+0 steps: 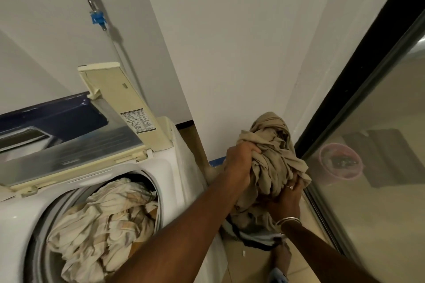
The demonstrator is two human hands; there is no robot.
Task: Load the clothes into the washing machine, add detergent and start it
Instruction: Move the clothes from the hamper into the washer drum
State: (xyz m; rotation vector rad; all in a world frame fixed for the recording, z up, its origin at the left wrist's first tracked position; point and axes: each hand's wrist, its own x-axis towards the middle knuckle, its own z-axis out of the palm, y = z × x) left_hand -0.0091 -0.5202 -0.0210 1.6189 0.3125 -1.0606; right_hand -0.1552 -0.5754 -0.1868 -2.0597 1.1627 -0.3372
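While its folding lid (96,131) is propped open against the wall, the white top-loading washing machine (174,167) is seen at lower left, and its drum is already occupied by a heap of cream-coloured laundry (103,216). To the right of the machine, clear of the drum opening and in front of a glass door (379,167), a crumpled beige garment (271,158) is held up off the floor. The bundle is gripped from both sides: the left hand (241,163) is closed into the cloth on its upper left, and the right hand (287,200), bearing a ring and a bangle, is clenched on it from below. More clothing (257,236) is seen on the floor beneath the hands. A blue-handled tap (97,18) is fixed to the wall above the machine.
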